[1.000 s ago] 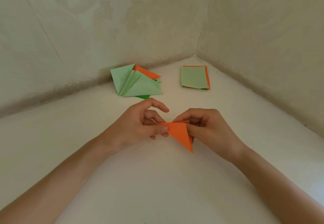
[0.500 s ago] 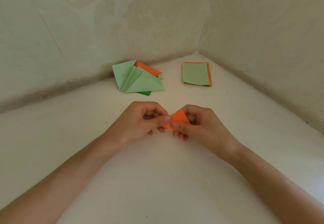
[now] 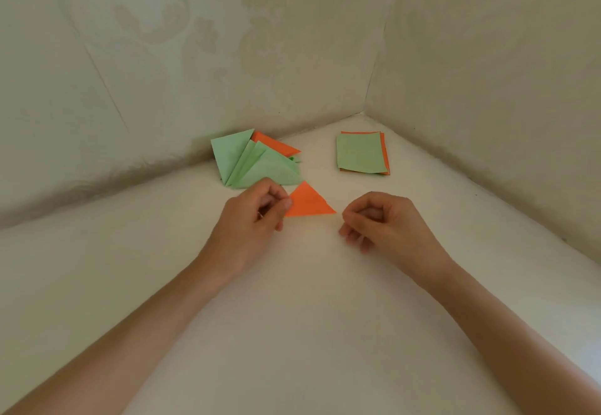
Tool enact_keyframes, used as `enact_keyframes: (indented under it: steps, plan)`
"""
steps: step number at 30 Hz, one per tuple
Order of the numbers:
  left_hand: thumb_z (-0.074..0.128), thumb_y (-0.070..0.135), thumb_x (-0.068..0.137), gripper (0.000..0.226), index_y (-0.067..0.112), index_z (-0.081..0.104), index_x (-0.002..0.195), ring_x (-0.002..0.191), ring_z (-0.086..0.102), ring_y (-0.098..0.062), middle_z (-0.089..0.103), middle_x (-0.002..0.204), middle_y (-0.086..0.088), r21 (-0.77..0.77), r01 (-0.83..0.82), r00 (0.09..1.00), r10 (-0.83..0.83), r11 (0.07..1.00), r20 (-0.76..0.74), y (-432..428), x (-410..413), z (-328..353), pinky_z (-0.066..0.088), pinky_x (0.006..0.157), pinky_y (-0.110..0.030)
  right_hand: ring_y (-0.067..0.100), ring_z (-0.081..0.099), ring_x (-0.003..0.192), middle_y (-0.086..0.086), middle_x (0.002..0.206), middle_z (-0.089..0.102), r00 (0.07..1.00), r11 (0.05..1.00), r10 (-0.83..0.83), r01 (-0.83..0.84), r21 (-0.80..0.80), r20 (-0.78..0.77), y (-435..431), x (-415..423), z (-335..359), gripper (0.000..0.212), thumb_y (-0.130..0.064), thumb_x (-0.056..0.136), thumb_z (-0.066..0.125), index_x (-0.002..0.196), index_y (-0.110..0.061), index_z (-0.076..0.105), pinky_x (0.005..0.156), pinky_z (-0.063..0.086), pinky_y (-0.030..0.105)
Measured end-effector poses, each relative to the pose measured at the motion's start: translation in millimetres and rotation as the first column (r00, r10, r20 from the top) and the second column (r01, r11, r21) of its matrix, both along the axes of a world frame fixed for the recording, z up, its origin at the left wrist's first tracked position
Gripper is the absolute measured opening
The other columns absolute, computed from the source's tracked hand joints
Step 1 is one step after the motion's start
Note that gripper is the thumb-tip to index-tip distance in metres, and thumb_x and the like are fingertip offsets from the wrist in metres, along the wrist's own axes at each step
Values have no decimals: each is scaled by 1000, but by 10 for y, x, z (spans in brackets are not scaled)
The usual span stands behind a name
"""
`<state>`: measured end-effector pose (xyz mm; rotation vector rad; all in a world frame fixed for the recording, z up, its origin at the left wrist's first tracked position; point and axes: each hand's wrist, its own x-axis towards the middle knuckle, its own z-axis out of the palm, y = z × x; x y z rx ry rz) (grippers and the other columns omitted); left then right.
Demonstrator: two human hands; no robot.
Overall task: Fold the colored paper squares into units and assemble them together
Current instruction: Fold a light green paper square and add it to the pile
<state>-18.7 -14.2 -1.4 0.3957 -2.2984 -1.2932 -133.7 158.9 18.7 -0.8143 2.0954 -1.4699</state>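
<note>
I see units (image 3: 253, 161) at 11 o'clock and squares (image 3: 361, 153) at 1 o'clock of the triangle (image 3: 307, 201); my left hand (image 3: 250, 219) pinches it, right hand (image 3: 380, 222) loosely curled, empty.

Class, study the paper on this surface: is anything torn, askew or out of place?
Nothing looks torn or damaged. The folded units lie in a loose, fanned heap by the wall, overlapping at different angles, unlike the fairly square stack of sheets.
</note>
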Motion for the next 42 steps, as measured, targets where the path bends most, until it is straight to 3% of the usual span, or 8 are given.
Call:
enact_keyframes:
  steps: [6, 12, 17, 21, 25, 31, 37, 42]
  plan:
    - [57, 21, 92, 19, 25, 51, 75, 66, 56, -12, 62, 67, 7, -154, -312, 948, 318, 938, 15, -448, -236, -44, 38, 63, -30, 17, 50, 105, 0, 112, 58, 754, 968, -27, 184, 172, -656, -29, -705, 6, 25, -17, 88, 63, 112, -15, 58, 81, 32, 18]
    - [58, 30, 90, 15, 16, 60, 85, 88, 57, -26, 64, 85, -3, -525, -391, 856, 508, 756, 95, -499, -474, -49, 39, 69, -35, 24, 39, 129, 5, 142, 44, 729, 883, 204, 152, 445, -654, -393, -943, -81, 54, -36, 91, 57, 137, -13, 42, 101, 25, 25]
    - [62, 26, 88, 16, 14, 59, 99, 96, 51, -30, 57, 99, -8, -619, -400, 844, 535, 676, 39, -495, -480, -71, 31, 73, -35, 32, 58, 98, 14, 109, 64, 619, 921, 195, 152, 359, -761, -443, -914, -184, 28, -20, 98, 45, 104, -1, 64, 85, 40, 40]
    - [52, 16, 94, 15, 17, 66, 96, 95, 47, -27, 58, 100, -4, -703, -282, 884, 461, 653, 73, -513, -478, -32, 19, 70, -30, 37, 58, 92, 17, 103, 68, 629, 948, 117, 160, 276, -769, -423, -917, -212, 26, -11, 98, 44, 103, 1, 66, 81, 42, 41]
    - [46, 19, 96, 25, 18, 70, 101, 97, 47, -27, 61, 101, -4, -742, -184, 895, 423, 645, 146, -486, -438, 16, 22, 72, -31, 34, 62, 70, 10, 83, 71, 435, 993, -1, 107, 51, -900, -292, -731, -100, 27, -13, 92, 46, 93, -2, 71, 66, 49, 33]
    - [55, 14, 89, 23, 13, 69, 107, 106, 47, -30, 65, 107, -5, -699, -135, 932, 330, 703, 151, -453, -208, -25, 30, 82, -37, 27, 68, 89, 8, 100, 71, 177, 986, 91, -151, 65, -980, 231, -116, -67, 25, -14, 94, 50, 103, -5, 72, 81, 51, 37]
    - [45, 32, 85, 36, 12, 70, 103, 97, 58, -20, 66, 100, 0, -523, -15, 993, -51, 852, -111, -171, -4, 17, 41, 89, -28, 18, 66, 95, 2, 107, 70, 444, 909, 381, -338, 242, -811, 394, 31, -230, 31, -23, 97, 43, 108, -8, 69, 76, 54, 34]
    - [48, 71, 79, 65, 16, 67, 108, 101, 52, 2, 60, 106, 11, -335, 472, 881, -443, 815, 165, 146, 50, 82, 38, 93, -14, 5, 60, 110, -1, 115, 68, 695, 880, 457, -443, 169, -555, 398, 8, -172, 25, -21, 93, 55, 107, -8, 71, 93, 48, 23]
